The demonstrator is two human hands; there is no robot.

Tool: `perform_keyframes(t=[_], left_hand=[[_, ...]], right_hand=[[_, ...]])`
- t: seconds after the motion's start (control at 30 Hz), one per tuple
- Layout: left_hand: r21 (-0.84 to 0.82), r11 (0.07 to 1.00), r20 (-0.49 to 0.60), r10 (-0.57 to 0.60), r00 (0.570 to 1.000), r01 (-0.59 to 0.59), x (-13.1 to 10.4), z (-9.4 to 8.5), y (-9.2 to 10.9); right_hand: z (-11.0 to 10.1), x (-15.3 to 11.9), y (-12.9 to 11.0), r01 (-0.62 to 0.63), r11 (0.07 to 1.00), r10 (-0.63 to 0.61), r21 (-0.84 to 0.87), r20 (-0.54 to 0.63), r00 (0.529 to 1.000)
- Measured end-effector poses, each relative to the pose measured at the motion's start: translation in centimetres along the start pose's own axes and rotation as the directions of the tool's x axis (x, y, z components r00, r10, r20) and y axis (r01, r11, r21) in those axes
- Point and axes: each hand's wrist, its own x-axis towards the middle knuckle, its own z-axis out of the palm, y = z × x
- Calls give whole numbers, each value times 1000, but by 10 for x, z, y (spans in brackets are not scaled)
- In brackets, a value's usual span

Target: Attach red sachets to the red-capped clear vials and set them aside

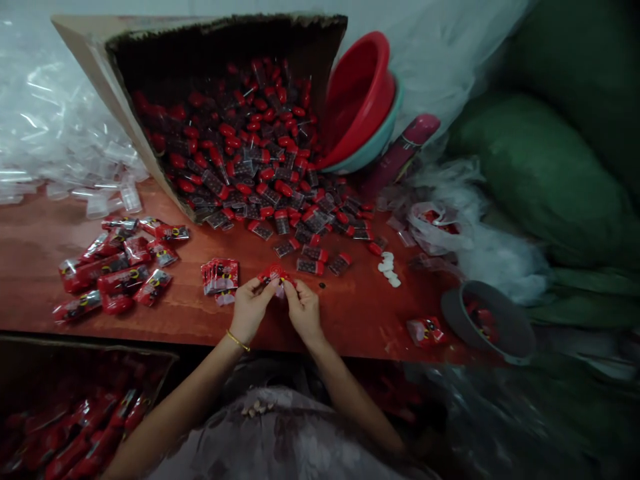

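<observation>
Both hands meet over the near part of the reddish table, pinching one small red printed wrapper (275, 272) between them. My left hand (253, 307) wears a gold bracelet at the wrist and has its fingers closed on the wrapper's left side. Closed on the other side is my right hand (303, 308). Whether anything is inside the wrapper cannot be made out. Just left of my hands lies a small stack of flat red wrappers (220, 275). Beyond them, small clear containers with red caps (313, 253) and dark contents lie loose on the table.
A tipped cardboard box (80, 50) spills many red-capped containers. Filled red packets (123, 280) lie left, near clear plastic tubes (107, 167). Red and teal basins (385, 80), a pink spray can (400, 157), white discs (387, 269) and a grey bowl (450, 307) are right. Another box holds packets (95, 427) below.
</observation>
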Motion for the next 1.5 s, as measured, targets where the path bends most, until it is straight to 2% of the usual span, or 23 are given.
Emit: perform_keyframes(t=[0.1,0.17,0.23,0.37,0.53,0.6,0.67,0.73,0.8,0.9,0.97,1.0,1.03,1.1,1.17,1.23,1.33,1.5], left_hand=[[-57,989,-19,-136,991,135,-4,-1,-5],[-79,982,-9,-172,985,171,-5,-1,-7],[-105,976,-15,-193,981,191,-7,0,-7],[-207,931,-49,-315,948,299,-8,1,-3],[-270,924,-103,-306,947,269,0,-4,5],[-262,926,-102,-305,947,271,4,-7,9],[-248,922,-88,-327,941,297,5,-9,13],[-231,911,-53,-362,930,342,5,-8,16],[-210,901,-9,-390,921,380,4,-7,17],[-185,898,28,-401,916,399,0,-7,17],[-179,895,35,-408,912,408,-1,-8,16],[-179,892,38,-416,908,416,-2,-8,15],[-180,888,39,-423,905,423,-2,-9,15],[-178,887,34,-427,904,425,-3,-10,13],[-159,902,7,-407,914,403,-3,-10,12],[-130,919,-38,-380,924,372,-3,-10,10],[-111,926,-61,-370,927,362,-4,-8,11],[-124,903,22,-413,911,412,-7,-5,15]], right_hand=[[-2,-5,2,107,976,-110,-191,-9,994],[0,-6,2,149,952,-157,-266,-9,988],[2,-5,1,163,939,-173,-304,-8,985],[6,-1,0,194,919,-193,-344,37,981],[-6,12,-3,234,886,-175,-401,179,968],[-15,24,-2,223,809,-169,-543,148,974],[-23,35,3,152,673,-141,-724,77,987],[-29,39,11,113,562,-114,-819,59,992],[-35,34,20,203,550,-137,-810,152,979],[-49,12,32,392,604,-227,-694,321,919],[-61,-3,36,446,629,-262,-637,366,893],[-67,-9,37,445,635,-271,-631,357,894],[-72,-14,36,421,640,-278,-643,317,907],[-79,-20,33,299,645,-259,-703,166,951],[-79,-21,28,108,615,-175,-781,-1,985],[-72,-19,23,-48,537,-56,-842,-92,994],[-56,-13,15,-118,473,61,-873,-101,993],[-39,-4,13,-80,597,61,-798,-54,997]])
